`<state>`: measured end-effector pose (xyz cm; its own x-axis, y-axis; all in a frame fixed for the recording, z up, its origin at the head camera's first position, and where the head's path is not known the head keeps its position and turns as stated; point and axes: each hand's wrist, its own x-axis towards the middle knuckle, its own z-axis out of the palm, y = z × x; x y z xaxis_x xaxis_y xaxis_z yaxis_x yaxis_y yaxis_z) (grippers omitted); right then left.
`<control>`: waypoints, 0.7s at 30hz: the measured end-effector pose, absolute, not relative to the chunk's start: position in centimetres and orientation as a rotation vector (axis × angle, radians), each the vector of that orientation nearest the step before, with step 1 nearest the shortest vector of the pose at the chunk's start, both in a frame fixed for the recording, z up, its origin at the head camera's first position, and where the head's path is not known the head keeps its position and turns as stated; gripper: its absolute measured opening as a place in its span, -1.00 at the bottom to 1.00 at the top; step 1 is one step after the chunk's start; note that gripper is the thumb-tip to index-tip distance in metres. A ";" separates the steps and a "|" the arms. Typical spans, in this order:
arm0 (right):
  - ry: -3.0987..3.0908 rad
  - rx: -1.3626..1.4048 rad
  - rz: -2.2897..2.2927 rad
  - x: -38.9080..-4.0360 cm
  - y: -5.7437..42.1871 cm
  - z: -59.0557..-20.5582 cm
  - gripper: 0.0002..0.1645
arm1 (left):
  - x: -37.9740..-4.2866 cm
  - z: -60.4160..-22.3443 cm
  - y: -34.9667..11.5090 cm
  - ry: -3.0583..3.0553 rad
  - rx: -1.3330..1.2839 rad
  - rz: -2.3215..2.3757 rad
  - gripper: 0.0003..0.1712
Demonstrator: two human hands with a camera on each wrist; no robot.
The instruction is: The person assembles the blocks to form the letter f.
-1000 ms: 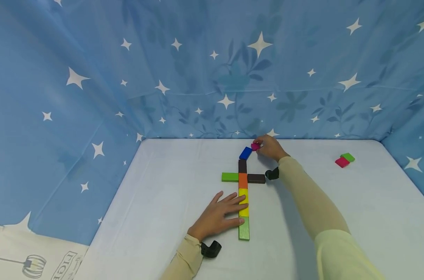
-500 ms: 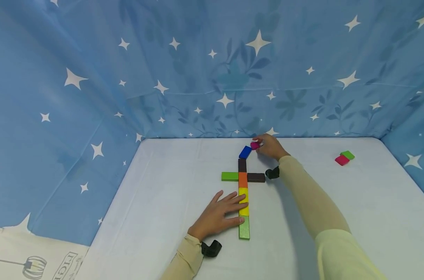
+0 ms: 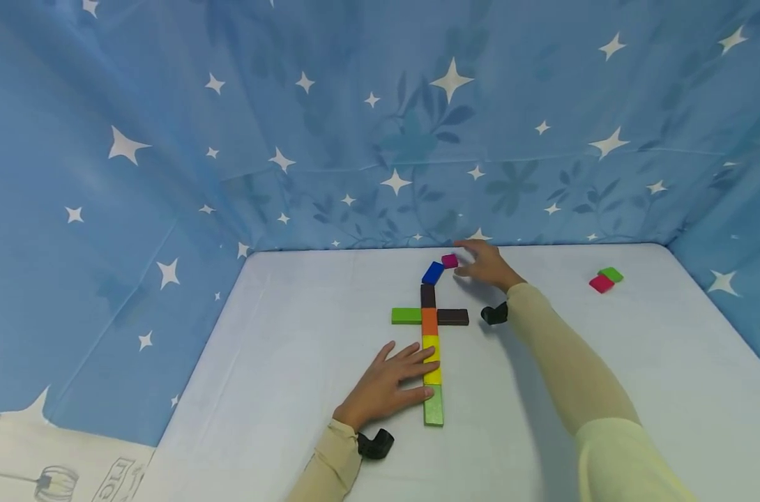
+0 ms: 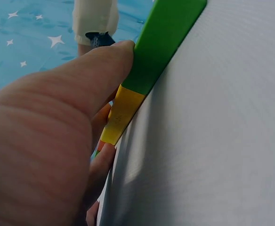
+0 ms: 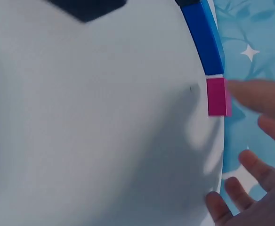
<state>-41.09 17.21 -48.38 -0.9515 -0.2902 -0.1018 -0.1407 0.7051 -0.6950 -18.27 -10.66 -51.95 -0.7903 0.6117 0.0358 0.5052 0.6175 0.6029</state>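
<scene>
At the far end of a row of coloured blocks, a small magenta block (image 3: 450,261) lies beside a tilted blue block (image 3: 433,272). Just right of it my right hand (image 3: 488,266) is spread, fingers apart and holding nothing; the right wrist view shows a gap between thumb and fingers. My left hand (image 3: 389,383) rests on the near part of the row, its fingers on the yellow block (image 3: 432,376) and the thumb at the light green block (image 3: 433,408). An orange block (image 3: 429,322) lies between a green block (image 3: 406,316) and a dark brown block (image 3: 452,317).
A pink block (image 3: 602,284) and a green block (image 3: 611,274) lie together at the right on the white table (image 3: 305,362). A blue star-patterned curtain (image 3: 355,139) hangs along the table's back edge and sides.
My right hand has let go of the magenta block and opened, shifting slightly right of it. The left hand stays on the row. The head view has shifted a little.
</scene>
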 end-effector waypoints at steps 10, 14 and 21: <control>2.814 -0.328 -0.957 -39.7 21.3 -47.3 0.00 | -18.1 -51.8 -10.5 2.652 0.909 0.922 -0.37; 2.850 -0.346 -0.901 -39.0 23.5 -46.8 0.00 | -18.1 -51.9 -10.5 2.652 0.917 0.923 -0.36; 2.884 -0.333 -0.865 -37.7 27.0 -46.5 0.02 | -18.1 -51.9 -10.5 2.674 0.941 0.939 -0.36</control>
